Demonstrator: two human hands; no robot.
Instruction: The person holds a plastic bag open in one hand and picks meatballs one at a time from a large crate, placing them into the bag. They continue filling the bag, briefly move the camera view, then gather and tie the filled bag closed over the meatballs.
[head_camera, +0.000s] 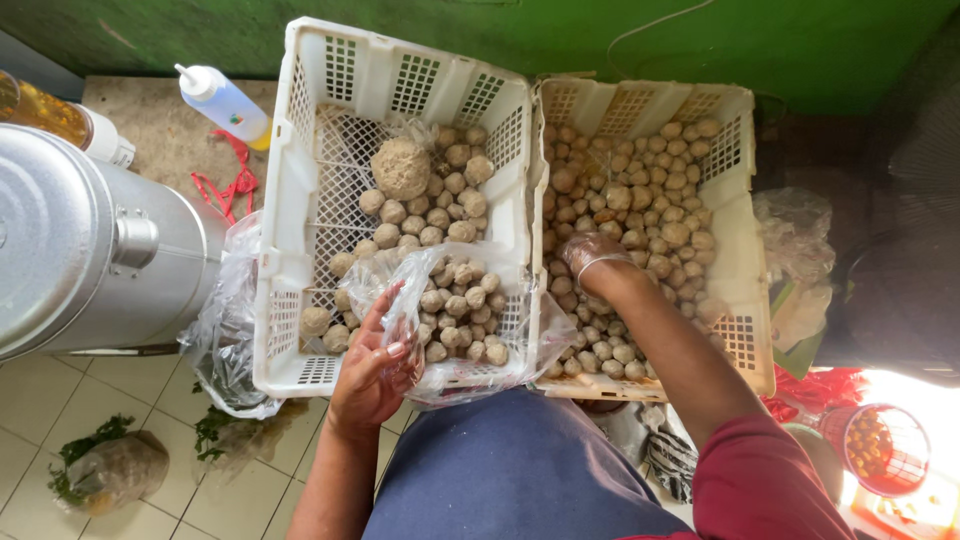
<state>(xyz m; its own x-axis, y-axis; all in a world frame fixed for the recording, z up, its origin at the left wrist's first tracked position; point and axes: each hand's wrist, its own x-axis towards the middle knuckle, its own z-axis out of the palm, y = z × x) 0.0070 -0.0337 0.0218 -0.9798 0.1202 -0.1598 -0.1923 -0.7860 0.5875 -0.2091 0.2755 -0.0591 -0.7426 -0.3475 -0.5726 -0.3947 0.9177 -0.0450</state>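
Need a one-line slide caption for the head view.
Left hand holds a clear bag of meatballs open; gloved right hand reaches into the right crate.

Left hand (375, 365) fingers curled, bare; right hand (592, 255) gloved, reaching forward, arm outstretched.

White perforated plastic crates (300, 150), matt; thin clear glossy plastic bag (440, 275) lower centre and clear film glove on right hand (592, 255); brushed metal pot (90, 250) at left, dull sheen; meatballs (640, 220) rough, matt; floor tiles (30, 400) smooth.
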